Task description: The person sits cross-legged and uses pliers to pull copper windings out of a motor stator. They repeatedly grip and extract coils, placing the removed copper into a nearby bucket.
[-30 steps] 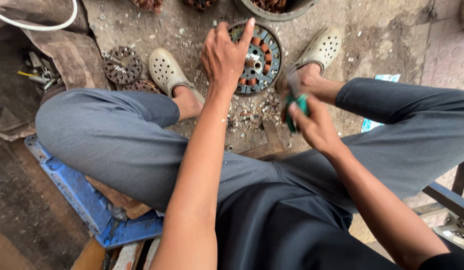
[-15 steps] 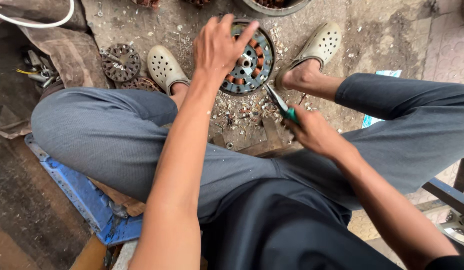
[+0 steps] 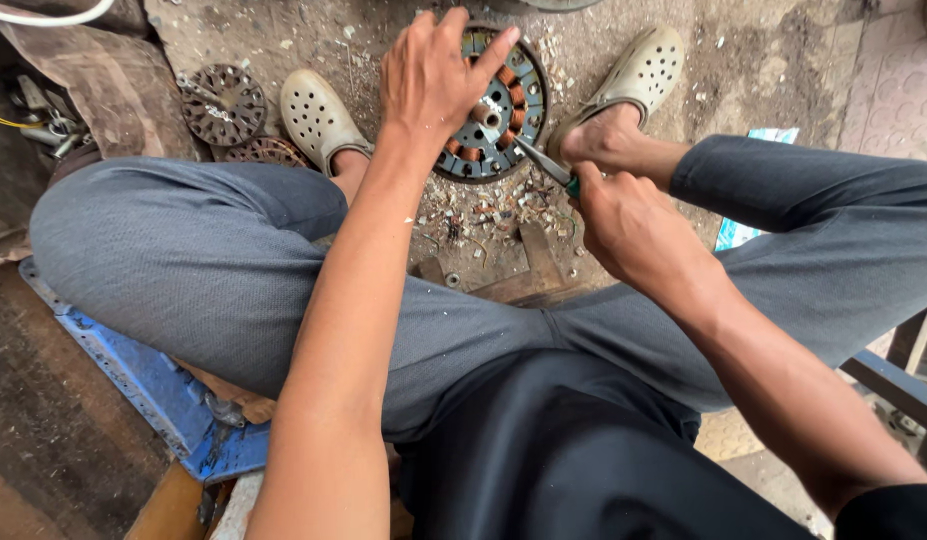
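Observation:
A round motor stator (image 3: pixel 512 118) with copper windings lies on the dirty floor between my two feet. My left hand (image 3: pixel 436 78) rests on top of it, fingers spread over its rim and hub. My right hand (image 3: pixel 624 215) is closed around a green-handled screwdriver (image 3: pixel 546 165). The metal tip of the tool points up-left into the windings near the centre shaft. Bits of cut copper wire (image 3: pixel 484 215) lie scattered just below the stator.
Two more round stators (image 3: pixel 224 102) lie at the left beside my left shoe (image 3: pixel 317 115). My right shoe (image 3: pixel 639 70) is at the upper right. A wooden block (image 3: pixel 529 270) sits between my legs. A blue metal frame (image 3: pixel 149 385) lies at the lower left.
My left hand stayed on the stator while the view shifted. My right hand moved the screwdriver up-left so its tip now reaches the windings.

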A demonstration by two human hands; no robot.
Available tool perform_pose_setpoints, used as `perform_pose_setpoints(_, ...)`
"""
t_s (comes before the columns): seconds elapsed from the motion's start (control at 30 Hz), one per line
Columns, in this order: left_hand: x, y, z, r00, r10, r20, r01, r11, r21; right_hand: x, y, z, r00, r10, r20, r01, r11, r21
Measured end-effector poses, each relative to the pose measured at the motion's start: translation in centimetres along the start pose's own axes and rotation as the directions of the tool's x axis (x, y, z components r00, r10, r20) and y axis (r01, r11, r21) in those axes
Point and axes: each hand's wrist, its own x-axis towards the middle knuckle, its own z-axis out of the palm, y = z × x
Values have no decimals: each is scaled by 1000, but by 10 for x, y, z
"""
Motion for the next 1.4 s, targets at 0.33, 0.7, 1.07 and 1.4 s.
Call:
perform_pose_setpoints(0.33,-1,9,-3,996,55,-66,-55,998,4,13,-15,-11,984,110,142,-101,993,-68)
perform_pose_setpoints(0.7,-1,10,3,995,51,-92,-58,995,-82,8,-15,19,999,23,-39,-12,966,257)
perform_pose_setpoints(1.07,1,5,8,994,-74,76,82,991,-103,-12,-6,17,1000,-9,26,5,992,127)
perform_pose_setpoints(1.4,2,2,12,989,68,-134,-78,995,-68,13,-15,-14,978,-2,207,22,995,-98)
